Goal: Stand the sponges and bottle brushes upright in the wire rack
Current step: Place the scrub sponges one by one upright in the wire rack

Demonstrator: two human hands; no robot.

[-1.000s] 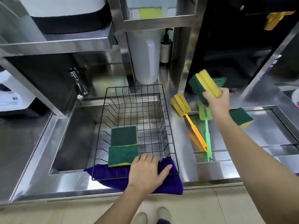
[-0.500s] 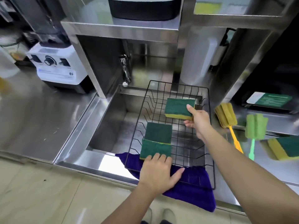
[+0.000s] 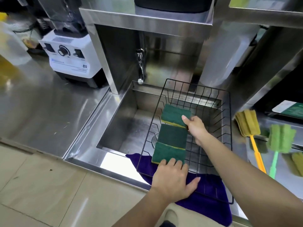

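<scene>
A black wire rack (image 3: 227, 122) sits over the sink on a purple cloth (image 3: 205, 199). Two green-and-yellow sponges stand in its slots, the middle sponge (image 3: 173, 135) and the front sponge (image 3: 168, 153). My right hand (image 3: 196, 126) grips a third sponge (image 3: 174, 115) behind them, inside the rack. My left hand (image 3: 172, 179) presses flat on the rack's front rim, touching the front sponge. On the counter to the right lie a yellow bottle brush (image 3: 247, 122) with an orange handle, a green bottle brush (image 3: 281, 138) and a loose sponge (image 3: 297, 163) at the frame edge.
The steel sink (image 3: 124, 128) with its tap (image 3: 141, 66) lies under the rack. A white blender base (image 3: 70, 61) stands on the left counter. A steel shelf post (image 3: 101, 53) rises behind the sink. A green-and-white card (image 3: 290, 108) lies at the far right.
My right hand carried the third sponge from the right counter into the rack and lowered it behind the other two. My left hand stayed on the rack's front. The camera turned left.
</scene>
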